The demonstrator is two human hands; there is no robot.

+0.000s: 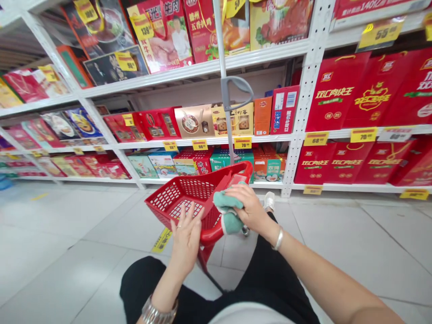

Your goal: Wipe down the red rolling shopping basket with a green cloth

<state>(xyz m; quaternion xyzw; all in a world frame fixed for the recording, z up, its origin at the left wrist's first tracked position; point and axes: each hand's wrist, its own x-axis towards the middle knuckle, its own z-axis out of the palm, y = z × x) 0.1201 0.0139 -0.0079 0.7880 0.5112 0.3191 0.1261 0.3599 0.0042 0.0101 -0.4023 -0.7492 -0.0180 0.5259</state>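
Note:
A red plastic shopping cart (162, 194) with a perforated basket stands right in front of me, tilted in view. My right hand (248, 204) is closed around a green cloth (232, 222) with pale edges, pressed on the cart's red handle (212, 235). Part of the cloth hangs over the handle's near side. Against the left side of the basket rim rests my left hand (186, 236), its fingers stretched out and apart, holding nothing. A grey pole (227, 130) with a loop-shaped grey hook (238, 92) rises behind the basket. The right fingertips are partly hidden by the cloth.
White metal shelves (202, 143) full of boxed foods run behind the cart, with yellow price tags (243, 143) on their edges. Red gift bags (337, 92) stand at the right. Grey-white tiles (111, 225) cover the floor, with a yellow floor sticker (162, 240) left of the cart.

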